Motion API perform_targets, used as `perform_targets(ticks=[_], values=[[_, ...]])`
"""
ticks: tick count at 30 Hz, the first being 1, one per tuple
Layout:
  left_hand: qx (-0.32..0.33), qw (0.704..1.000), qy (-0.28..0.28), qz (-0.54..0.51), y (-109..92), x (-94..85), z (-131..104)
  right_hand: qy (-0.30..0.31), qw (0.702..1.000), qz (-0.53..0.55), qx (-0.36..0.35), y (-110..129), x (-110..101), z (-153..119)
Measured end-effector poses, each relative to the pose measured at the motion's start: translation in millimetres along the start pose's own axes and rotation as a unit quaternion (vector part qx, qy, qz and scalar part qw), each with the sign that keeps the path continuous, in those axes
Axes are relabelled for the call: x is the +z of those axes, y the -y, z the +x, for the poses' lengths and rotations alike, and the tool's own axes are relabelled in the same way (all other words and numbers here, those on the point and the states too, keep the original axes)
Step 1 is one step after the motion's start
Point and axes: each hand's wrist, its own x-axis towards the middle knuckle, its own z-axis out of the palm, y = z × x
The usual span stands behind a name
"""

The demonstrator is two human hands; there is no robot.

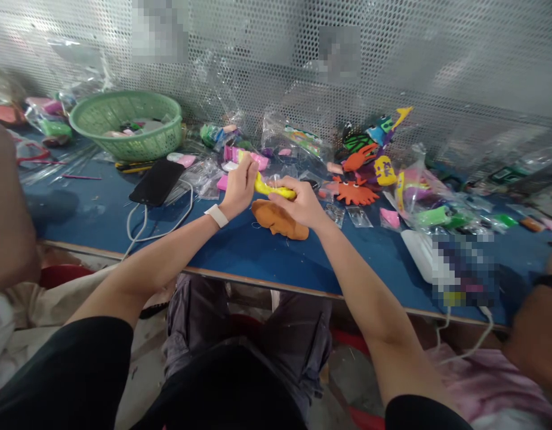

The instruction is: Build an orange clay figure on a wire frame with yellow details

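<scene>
Between my two hands stretches a soft yellow strip of what looks like modelling clay [262, 186]. My left hand [241, 186], with a white band at the wrist, is closed around its left end. At the other end, my right hand [301, 203] pinches the yellow clay between thumb and fingers. Just below the hands, a flattened orange-brown lump [276, 220] lies on the blue tabletop [240, 254]; its right part is close under my right hand. Pink packets [258, 160] lie behind the yellow clay.
A green basket [136, 146] and a black phone [157, 182] with a white cable are at left. Orange crab figures [355, 192], a yellow figure [385, 171] and clear packets lie at right, near a white device [419, 257]. Behind stands a perforated metal wall [258, 36]. People sit on both sides.
</scene>
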Motion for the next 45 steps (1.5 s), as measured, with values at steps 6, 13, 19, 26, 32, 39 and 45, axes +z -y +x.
perform_targets(ticks=[6, 13, 19, 26, 32, 39, 45], values=[[0.006, 1.000, -0.019, 0.002, 0.6, -0.4, 2.6, 0.021, 0.995, 0.065, 0.070, -4.0, -1.6, -1.3], [-0.031, 0.996, -0.086, 0.015, 28.6, -11.7, 20.3, 0.026, 0.984, 0.155, 0.085, -10.8, -31.4, 3.3], [-0.074, 0.993, -0.087, -0.033, 50.4, -20.7, 28.7, -0.161, 0.936, 0.289, 0.121, -18.1, -51.6, 10.6], [-0.093, 0.990, -0.057, -0.093, 35.0, -11.7, 23.2, -0.123, 0.954, 0.245, 0.126, -13.8, -33.6, 9.2], [-0.106, 0.985, -0.054, -0.124, 27.0, -5.7, 20.4, -0.048, 0.969, 0.211, 0.118, -4.1, -19.7, 1.7], [-0.100, 0.987, -0.018, -0.124, 12.3, 1.1, 10.6, 0.028, 0.975, 0.184, 0.123, 9.5, -14.4, -3.3], [-0.105, 0.989, 0.018, -0.104, 10.5, 1.5, 8.7, 0.032, 0.986, 0.137, 0.089, 6.1, -8.5, -6.0]])
